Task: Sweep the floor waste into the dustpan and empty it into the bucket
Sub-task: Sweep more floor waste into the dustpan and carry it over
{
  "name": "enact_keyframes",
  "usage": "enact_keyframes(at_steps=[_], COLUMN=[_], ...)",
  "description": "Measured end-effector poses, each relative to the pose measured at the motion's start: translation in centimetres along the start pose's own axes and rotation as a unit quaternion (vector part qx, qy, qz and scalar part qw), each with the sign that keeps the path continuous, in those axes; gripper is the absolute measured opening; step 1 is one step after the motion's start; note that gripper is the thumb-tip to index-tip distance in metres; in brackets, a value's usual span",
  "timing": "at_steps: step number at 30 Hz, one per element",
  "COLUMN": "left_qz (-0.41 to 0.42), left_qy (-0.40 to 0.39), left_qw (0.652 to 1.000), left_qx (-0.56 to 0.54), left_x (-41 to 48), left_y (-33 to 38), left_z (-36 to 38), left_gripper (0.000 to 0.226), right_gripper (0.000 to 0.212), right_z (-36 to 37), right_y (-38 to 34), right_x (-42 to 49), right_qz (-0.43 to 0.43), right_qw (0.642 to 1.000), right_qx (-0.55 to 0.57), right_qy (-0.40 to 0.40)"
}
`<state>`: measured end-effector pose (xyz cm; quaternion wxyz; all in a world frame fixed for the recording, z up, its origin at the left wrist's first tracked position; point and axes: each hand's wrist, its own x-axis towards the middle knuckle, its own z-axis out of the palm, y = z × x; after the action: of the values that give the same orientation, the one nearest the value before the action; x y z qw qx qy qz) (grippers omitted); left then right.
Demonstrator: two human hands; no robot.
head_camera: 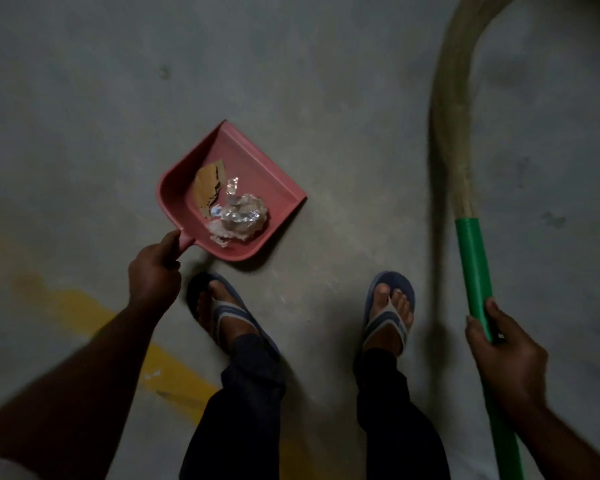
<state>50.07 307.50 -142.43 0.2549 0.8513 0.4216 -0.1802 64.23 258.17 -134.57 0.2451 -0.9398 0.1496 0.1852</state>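
A pink dustpan (246, 161) is at the centre of the head view, above the grey floor. Inside it lie a crumpled clear plastic wrapper (238, 218) and a torn brown piece of cardboard (207, 185). My left hand (155, 271) grips the dustpan's short handle at its lower left corner. My right hand (503, 351) holds the green handle of a grass broom (473, 265) at the right side. The broom's pale bristles (454, 109) curve up toward the top right corner. No bucket is in view.
My two feet in blue flip-flops (388, 306) stand on the concrete floor just below the dustpan. A yellow painted stripe (167, 368) crosses the floor at the lower left.
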Motion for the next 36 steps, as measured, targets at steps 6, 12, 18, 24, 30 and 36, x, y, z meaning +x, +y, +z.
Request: enact_keyframes(at_steps=[6, 12, 18, 24, 30, 36], left_qz=[-0.010, -0.010, 0.013, 0.030, 0.040, 0.061], left_qy=[-0.029, -0.022, 0.007, 0.015, 0.020, 0.018], left_qw=[0.999, 1.000, 0.998, 0.996, 0.993, 0.985], left_qx=[-0.009, -0.007, -0.054, -0.084, -0.112, -0.159], left_x=[0.8, 1.6, 1.8, -0.2, -5.1, -12.8], left_y=[2.0, 3.5, 5.5, 9.5, 15.1, 22.3], left_z=[0.6, 0.0, -0.8, -4.7, -15.2, -28.7], left_gripper=[0.076, 0.072, 0.072, 0.067, 0.063, 0.061], right_gripper=[0.048, 0.047, 0.045, 0.052, 0.050, 0.050], right_z=[5.7, 8.2, 6.4, 2.8, -7.1, -21.9], right_y=[-2.8, -4.1, -5.5, -10.3, -19.3, -27.8], right_x=[0.1, -1.5, -2.6, -2.2, -2.8, -6.2], right_qz=[-0.080, -0.276, -0.293, -0.195, -0.087, -0.062], right_qw=[0.992, 0.948, 0.946, 0.971, 0.977, 0.979], right_qx=[-0.006, -0.028, 0.060, 0.118, 0.167, 0.138], right_qy=[-0.097, -0.156, -0.123, -0.070, -0.099, -0.135])
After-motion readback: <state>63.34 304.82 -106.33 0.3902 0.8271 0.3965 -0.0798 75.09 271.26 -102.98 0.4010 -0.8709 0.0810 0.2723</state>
